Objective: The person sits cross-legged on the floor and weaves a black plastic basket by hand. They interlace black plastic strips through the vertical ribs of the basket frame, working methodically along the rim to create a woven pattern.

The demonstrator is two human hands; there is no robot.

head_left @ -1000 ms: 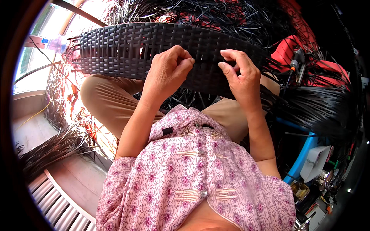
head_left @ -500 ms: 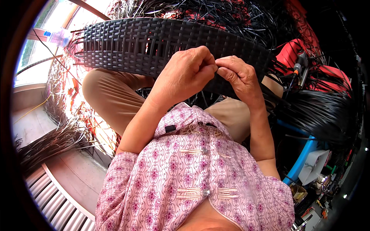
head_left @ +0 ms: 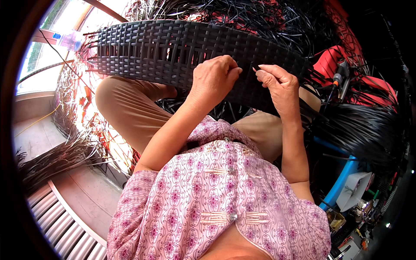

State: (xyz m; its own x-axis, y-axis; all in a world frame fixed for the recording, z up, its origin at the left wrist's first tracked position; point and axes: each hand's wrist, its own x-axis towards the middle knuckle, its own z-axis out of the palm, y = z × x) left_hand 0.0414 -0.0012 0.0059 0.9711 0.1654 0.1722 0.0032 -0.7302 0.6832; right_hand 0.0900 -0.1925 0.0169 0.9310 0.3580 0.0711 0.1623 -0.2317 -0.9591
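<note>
In the head view, the long, curved panel of dark grey woven flat strips [head_left: 195,41] lies across the tan-trousered legs [head_left: 130,102], its long axis running left to right and dipping toward its right end, beyond both grips as seen from the body. The left hand [head_left: 216,79] stands before the panel's lower middle, thumb pressed against curled fingers; its grip is clenched, and whether a strip is hidden inside I cannot tell. The right hand [head_left: 279,83] is nearer the panel's right end, the two hands apart with bare weave between; its grip seems to be grasping a thin, dark strip end [head_left: 255,68] between thumb and forefinger, the tip pointing left toward the other hand. Loose strip ends jut from the panel's left end. Counted, there are two hands, one woven panel, one visible strip end at the right fingertips, one thick bundle of glossy black strips [head_left: 364,125] past the panel's right end, one brownish-black strip bundle [head_left: 60,162] at lower left and one grey-and-orange handheld tool [head_left: 339,76]; the tangled strips beyond the upper edge are uncountable.
</note>
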